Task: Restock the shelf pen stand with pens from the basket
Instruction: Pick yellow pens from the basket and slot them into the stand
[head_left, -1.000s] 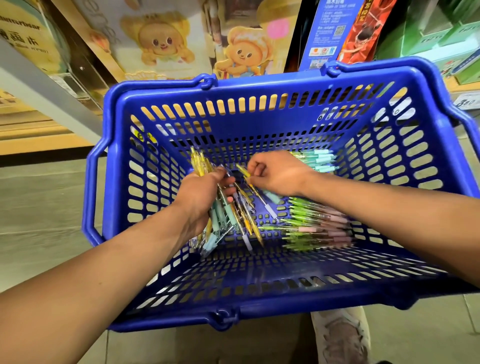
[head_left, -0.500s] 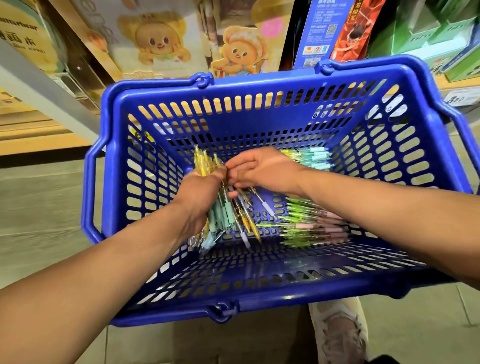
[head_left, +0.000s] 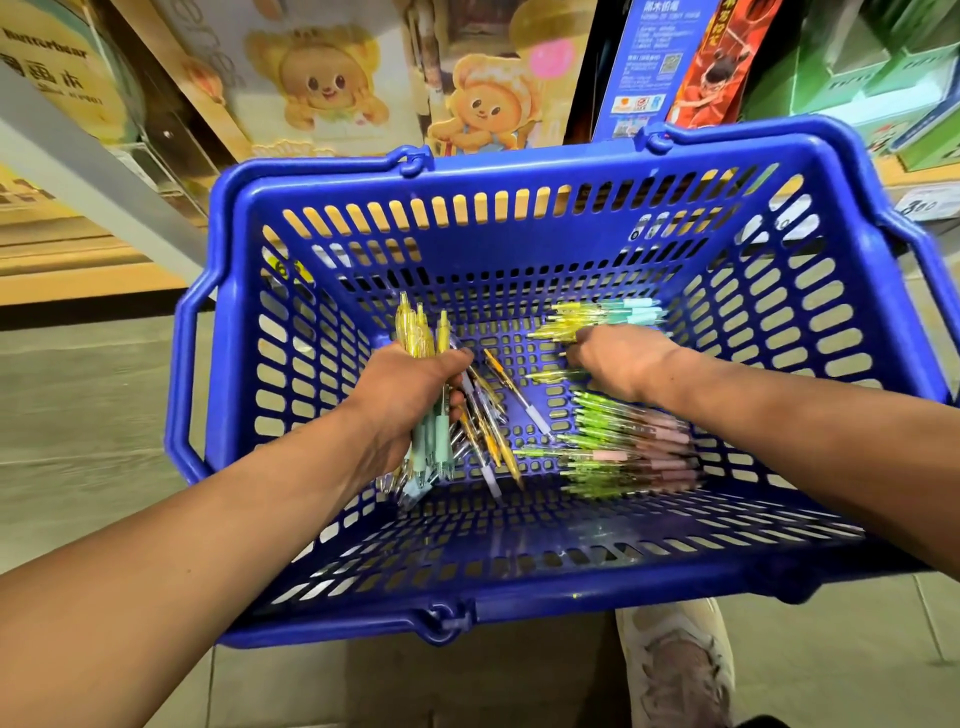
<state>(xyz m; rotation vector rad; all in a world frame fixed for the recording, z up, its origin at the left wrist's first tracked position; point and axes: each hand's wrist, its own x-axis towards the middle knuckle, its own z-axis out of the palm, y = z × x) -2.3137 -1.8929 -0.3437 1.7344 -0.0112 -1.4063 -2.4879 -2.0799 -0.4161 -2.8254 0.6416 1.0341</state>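
Inside one basket (head_left: 519, 169): two hands (head_left: 410, 387) (head_left: 618, 364), pens (head_left: 623, 449)

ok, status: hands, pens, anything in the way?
Left hand grips a pen bundle. Right hand over far pens in basket, grip unclear. Nothing in the way; stand not in view.

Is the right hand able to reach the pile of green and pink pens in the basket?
Probably yes. The right hand is inside the basket, right beside the green and pink pens; they lie uncovered, and the left hand grips its pen bundle off to the side.
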